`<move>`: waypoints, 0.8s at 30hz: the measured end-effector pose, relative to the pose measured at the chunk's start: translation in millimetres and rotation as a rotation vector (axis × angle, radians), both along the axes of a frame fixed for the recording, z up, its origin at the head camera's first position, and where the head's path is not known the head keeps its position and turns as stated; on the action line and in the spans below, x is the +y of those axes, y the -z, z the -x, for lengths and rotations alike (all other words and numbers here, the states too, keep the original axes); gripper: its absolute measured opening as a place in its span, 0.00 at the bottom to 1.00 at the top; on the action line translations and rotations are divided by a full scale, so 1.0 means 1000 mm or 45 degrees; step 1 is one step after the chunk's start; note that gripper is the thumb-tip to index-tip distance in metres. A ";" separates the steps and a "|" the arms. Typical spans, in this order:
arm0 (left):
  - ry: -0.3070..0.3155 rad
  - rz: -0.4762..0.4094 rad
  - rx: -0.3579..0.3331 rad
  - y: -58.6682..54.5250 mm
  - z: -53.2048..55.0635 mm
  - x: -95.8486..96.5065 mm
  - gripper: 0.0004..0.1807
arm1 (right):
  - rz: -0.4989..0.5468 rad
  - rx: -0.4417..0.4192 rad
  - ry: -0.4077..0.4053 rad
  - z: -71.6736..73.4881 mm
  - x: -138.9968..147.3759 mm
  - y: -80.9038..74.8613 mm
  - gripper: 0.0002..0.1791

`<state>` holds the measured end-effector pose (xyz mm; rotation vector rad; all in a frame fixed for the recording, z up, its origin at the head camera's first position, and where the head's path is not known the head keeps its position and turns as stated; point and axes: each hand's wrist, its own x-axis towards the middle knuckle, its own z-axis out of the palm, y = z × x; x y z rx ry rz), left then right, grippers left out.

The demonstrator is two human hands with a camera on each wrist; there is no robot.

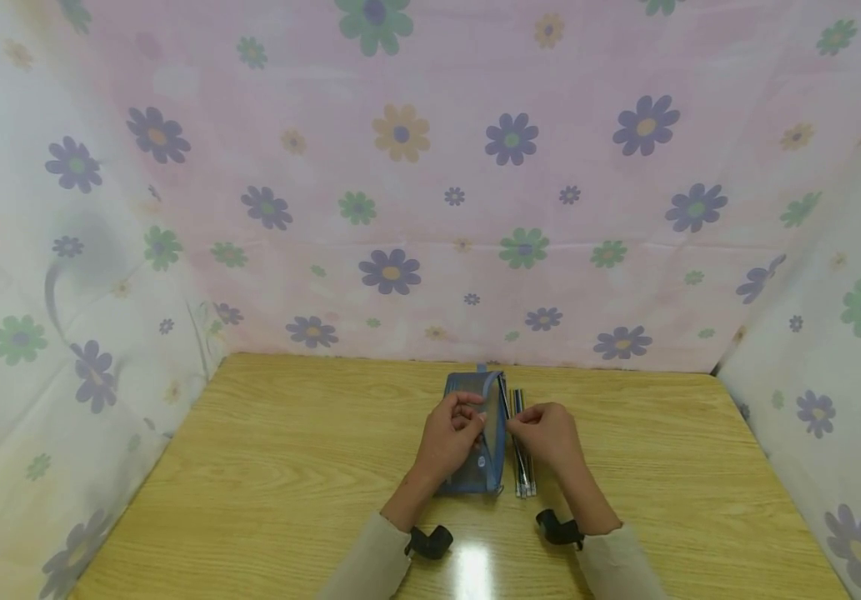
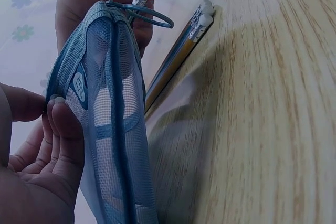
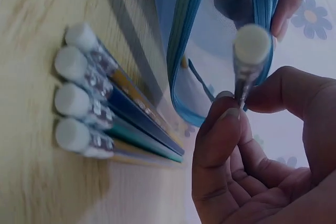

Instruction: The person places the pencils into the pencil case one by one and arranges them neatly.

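Note:
A blue mesh zip pouch (image 1: 468, 482) stands on its side on the table, its zipped mouth gaping toward the right. My left hand (image 1: 447, 435) pinches the near edge of that mouth between thumb and forefinger. In my right hand (image 1: 552, 435), thumb and fingertips pinch a pencil (image 3: 251, 48), white eraser end toward the wrist camera. The pencil's far end points at the pouch mouth; how far in it reaches is hidden. Several more eraser-tipped pencils (image 3: 126, 114) lie side by side on the table, just right of the pouch.
The wood-grain table (image 1: 287, 467) reaches back to a flowered curtain (image 1: 445, 167), with more curtain at both sides. A cord loop (image 2: 152, 17) hangs from the pouch's zip end. Black wrist cameras (image 1: 430, 542) sit under both forearms.

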<state>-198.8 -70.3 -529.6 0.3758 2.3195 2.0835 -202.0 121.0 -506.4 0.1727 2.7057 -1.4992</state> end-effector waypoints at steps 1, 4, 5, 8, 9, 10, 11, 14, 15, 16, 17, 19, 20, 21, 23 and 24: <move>0.000 -0.003 -0.003 0.000 0.000 0.000 0.16 | 0.021 -0.016 0.008 0.000 -0.001 0.000 0.08; -0.003 -0.011 -0.010 0.000 0.000 0.000 0.16 | 0.090 -0.060 0.024 -0.001 -0.003 0.001 0.08; -0.003 -0.011 -0.010 0.000 0.000 0.000 0.16 | 0.107 -0.066 0.030 -0.001 -0.004 0.001 0.09; -0.003 -0.014 -0.007 0.000 -0.001 0.000 0.16 | 0.168 -0.069 0.044 -0.002 -0.005 0.002 0.09; -0.002 -0.012 -0.005 0.000 0.000 0.000 0.16 | 0.196 -0.069 0.049 -0.002 -0.005 0.002 0.10; -0.001 -0.010 -0.004 0.000 -0.001 0.000 0.17 | 0.222 -0.070 0.057 -0.002 -0.006 0.002 0.10; 0.000 -0.007 -0.006 0.000 -0.001 0.000 0.17 | 0.245 -0.066 0.062 -0.002 -0.006 0.001 0.10; 0.002 -0.013 -0.011 0.000 -0.001 0.000 0.17 | 0.327 -0.061 0.082 -0.003 -0.009 0.001 0.10; 0.003 -0.013 -0.014 -0.001 -0.001 0.000 0.16 | 0.350 -0.057 0.087 -0.003 -0.010 0.001 0.11; 0.002 -0.010 -0.016 -0.001 -0.001 0.000 0.16 | 0.370 -0.053 0.091 -0.003 -0.011 0.001 0.11; 0.002 -0.010 -0.017 -0.002 -0.001 0.000 0.16 | 0.392 -0.048 0.091 -0.003 -0.012 0.001 0.11; 0.000 -0.007 -0.019 -0.002 -0.002 0.001 0.15 | 0.425 -0.046 0.096 -0.004 -0.014 0.001 0.11; -0.002 -0.004 -0.020 -0.002 -0.002 0.001 0.15 | 0.441 -0.049 0.098 -0.004 -0.015 0.001 0.11; -0.003 -0.002 -0.020 -0.003 -0.002 0.001 0.15 | 0.453 -0.049 0.097 -0.004 -0.016 0.001 0.11; -0.004 -0.002 -0.015 -0.002 -0.002 0.001 0.15 | 0.471 -0.050 0.101 -0.005 -0.018 0.001 0.11; -0.004 0.000 -0.013 -0.003 -0.002 0.001 0.14 | 0.476 -0.052 0.104 -0.005 -0.018 0.000 0.11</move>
